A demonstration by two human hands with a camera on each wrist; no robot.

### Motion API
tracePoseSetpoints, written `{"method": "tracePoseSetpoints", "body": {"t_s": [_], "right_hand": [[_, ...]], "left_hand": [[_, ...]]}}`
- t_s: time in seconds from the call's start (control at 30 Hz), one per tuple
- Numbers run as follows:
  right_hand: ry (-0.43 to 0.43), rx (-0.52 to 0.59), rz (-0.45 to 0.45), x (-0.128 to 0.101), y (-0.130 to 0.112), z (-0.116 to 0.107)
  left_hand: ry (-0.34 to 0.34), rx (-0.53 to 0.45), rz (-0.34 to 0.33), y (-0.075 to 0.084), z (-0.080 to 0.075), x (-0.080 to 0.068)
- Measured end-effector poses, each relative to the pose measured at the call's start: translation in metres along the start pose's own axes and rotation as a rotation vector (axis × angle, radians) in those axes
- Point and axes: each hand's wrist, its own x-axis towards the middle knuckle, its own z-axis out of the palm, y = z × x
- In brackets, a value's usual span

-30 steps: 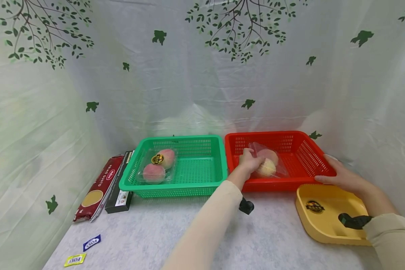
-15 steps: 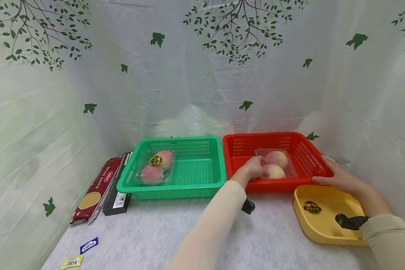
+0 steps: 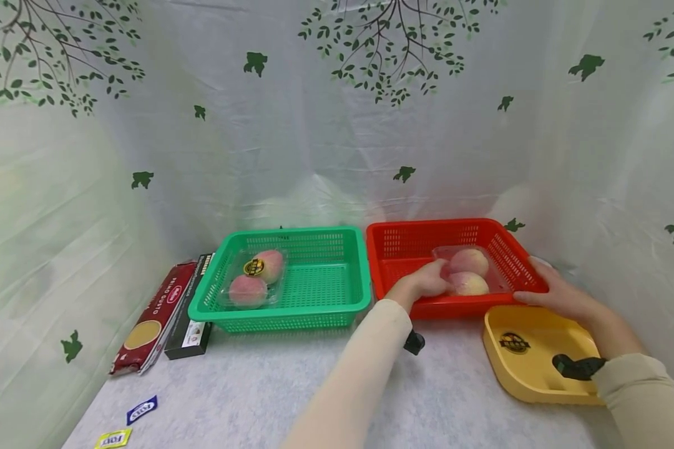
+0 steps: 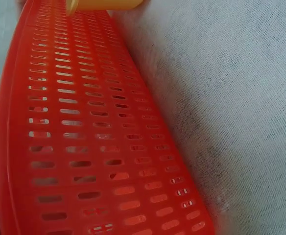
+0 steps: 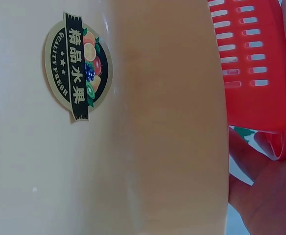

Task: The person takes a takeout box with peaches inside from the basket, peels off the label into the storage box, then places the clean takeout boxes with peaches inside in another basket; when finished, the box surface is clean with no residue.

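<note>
A clear plastic pack of two peaches (image 3: 468, 263) lies in the red basket (image 3: 455, 305), toward its front right. My left hand (image 3: 431, 279) reaches over the front rim and holds the pack at its left side, fingers bent against the near peach. With my right hand (image 3: 561, 293) I grip the basket's front right corner, thumb on the front rim and fingers along the right side. The right wrist view shows that hand (image 5: 275, 191) at the red corner. In the left wrist view, the slotted basket wall (image 4: 84, 122) hides most of the left hand.
Left of the red basket stands a green basket (image 3: 286, 316) with another peach pack (image 3: 258, 280). A yellow tray (image 3: 539, 355) sits under my right forearm. Farther left are a dark red bag (image 3: 157, 318), a black box (image 3: 188, 337) and two small packets, blue (image 3: 142, 410) and yellow (image 3: 113, 438).
The tilted peach pack has come down flat in the red basket and shifted right, my left hand moving with it. My right hand keeps its grip on the corner.
</note>
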Motion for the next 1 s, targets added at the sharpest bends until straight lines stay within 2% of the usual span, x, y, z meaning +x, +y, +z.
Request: {"method": "tracePoseSetpoints", "body": {"t_s": [0.23,0.43,0.6,0.77,1.0], "right_hand": [[-0.017,0.011,0.010,0.000,-0.003,0.001],[-0.023,0.017,0.018,-0.001,-0.003,0.001],[-0.032,0.024,0.015,-0.003,-0.004,0.000],[-0.036,0.021,0.024,-0.005,-0.005,-0.002],[-0.036,0.005,0.014,-0.004,-0.006,-0.002]], "left_hand": [[0.159,0.031,0.100,-0.001,-0.006,-0.004],[0.287,-0.002,0.159,-0.005,-0.020,-0.018],[0.330,-0.026,0.202,-0.013,-0.034,-0.036],[0.376,-0.019,0.229,-0.023,-0.052,-0.061],[0.491,-0.048,0.262,-0.054,-0.078,-0.096]]}}
